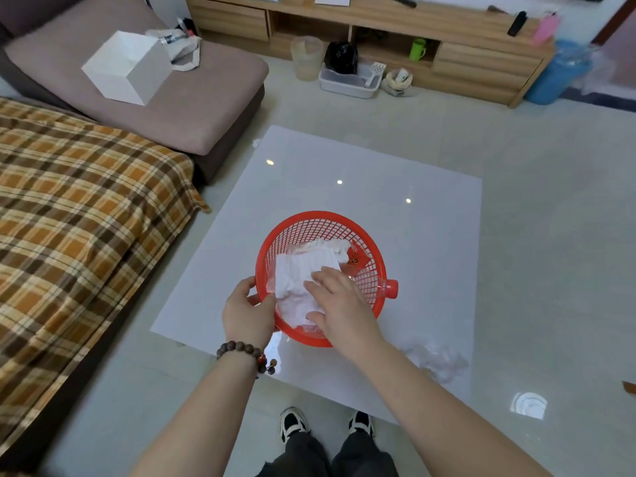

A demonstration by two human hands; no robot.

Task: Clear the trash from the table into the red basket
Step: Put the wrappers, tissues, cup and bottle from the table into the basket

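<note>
Two hands at the red basket (311,228) on the white table (395,187).

The basket stands on the near half of the table, its round opening facing up. The left hand (248,313) grips the basket rim on the near left side, thumb inside and fingers outside. The right hand (339,304) lies flat with spread fingers on the white paper (303,270) inside the basket and closes on nothing. A clear plastic bottle (382,287) lies in the basket with its long axis going left to right; its red cap (392,289) points to the right and sticks out over the right rim. A red wrapper (354,258) lies at the far right side inside. A crumpled clear plastic piece (435,359) lies on the table near its near right corner, apart from the basket.
</note>
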